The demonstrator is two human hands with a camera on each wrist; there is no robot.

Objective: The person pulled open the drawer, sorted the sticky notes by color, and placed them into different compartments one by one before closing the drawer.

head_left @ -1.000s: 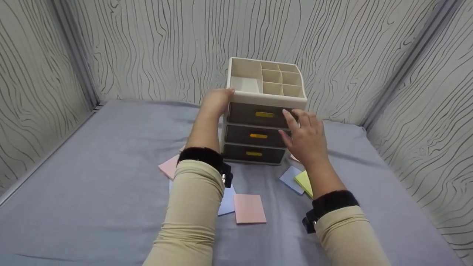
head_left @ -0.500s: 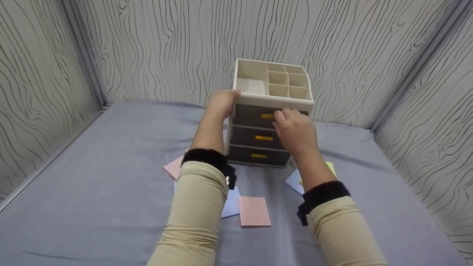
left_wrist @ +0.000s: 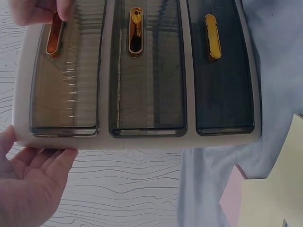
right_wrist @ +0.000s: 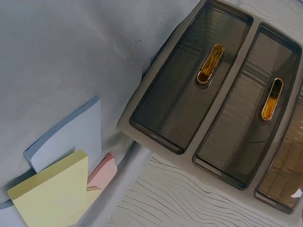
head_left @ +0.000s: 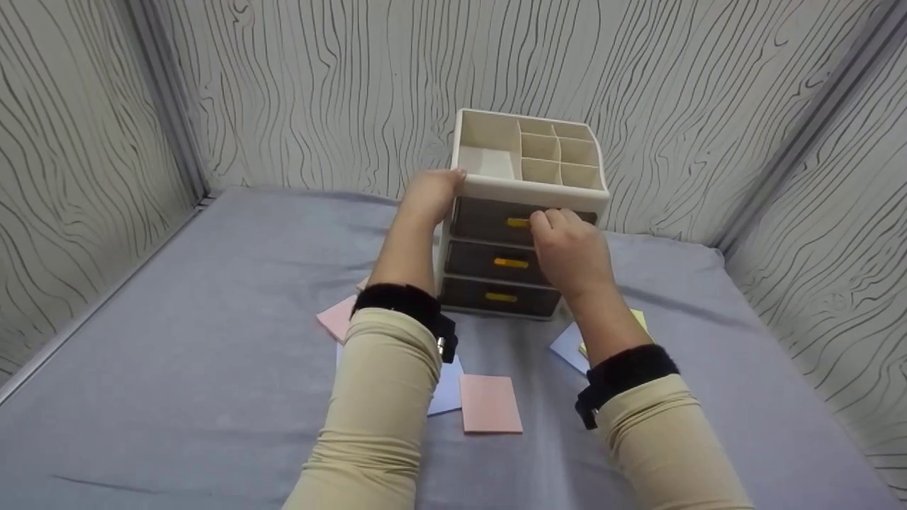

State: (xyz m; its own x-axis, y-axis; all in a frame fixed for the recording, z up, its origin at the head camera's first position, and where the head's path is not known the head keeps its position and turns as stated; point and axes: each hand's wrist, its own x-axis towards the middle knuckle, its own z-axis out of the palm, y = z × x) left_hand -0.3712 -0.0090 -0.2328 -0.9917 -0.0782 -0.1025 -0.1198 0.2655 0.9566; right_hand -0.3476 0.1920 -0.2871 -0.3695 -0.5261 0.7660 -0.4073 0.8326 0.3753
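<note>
A cream desktop drawer organizer (head_left: 528, 188) stands upright on the cloth, with three dark see-through drawers, all pushed in, and open compartments on top. My left hand (head_left: 429, 198) grips its upper left side; in the left wrist view, that hand's (left_wrist: 33, 184) fingers and thumb bend round the edge. My right hand (head_left: 572, 249) has its fingers curled at the yellow handle (head_left: 519, 222) of the top drawer, covering the handle's right end. From the left wrist, the right fingertips pinch one end of that handle (left_wrist: 55, 40). The middle drawer's handle (head_left: 511, 263) is untouched.
Sticky-note pads lie on the grey-blue cloth (head_left: 234, 340): pink (head_left: 490, 404) and blue (head_left: 446, 389) in front, another pink one (head_left: 337, 318) by the left forearm. Right of the organizer are blue (right_wrist: 71, 132) and yellow pads (right_wrist: 52, 194). A wood-patterned wall (head_left: 354, 92) stands behind.
My right hand has moved from spread fingers before the top drawer's right side to curled fingers at its handle. The left hand keeps its hold. The head view has shifted slightly.
</note>
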